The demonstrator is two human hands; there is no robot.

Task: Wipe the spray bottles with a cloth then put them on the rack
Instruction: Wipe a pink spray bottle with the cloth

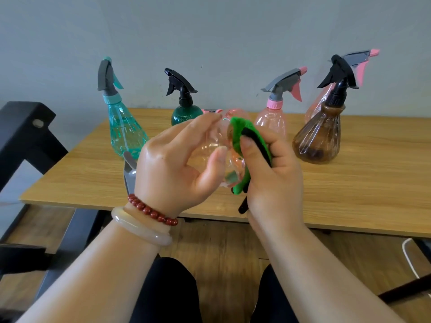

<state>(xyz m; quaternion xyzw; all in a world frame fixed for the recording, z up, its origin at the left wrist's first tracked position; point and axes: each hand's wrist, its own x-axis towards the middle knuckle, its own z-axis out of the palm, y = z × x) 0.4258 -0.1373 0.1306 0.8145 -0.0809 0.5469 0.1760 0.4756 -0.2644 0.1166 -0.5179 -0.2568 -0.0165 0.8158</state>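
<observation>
The table [349,201] holds the brown bottle [317,141] near the right hand [272,176]; a big rub could tip it. The left hand [172,169] curls round the clear pink bottle [210,148] above the table edge. It looks slippery and could drop. The right hand squeezes the green cloth [238,129] against it.

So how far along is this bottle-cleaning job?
Done: nothing visibly; no bottle shows on the black frame at left. In hand: the left hand holds a clear pinkish bottle while the right hand presses the green cloth on it. Left: five bottles stand on the table, teal, dark green, pink, brown and another pink behind it; whether wiped, I cannot tell.
</observation>
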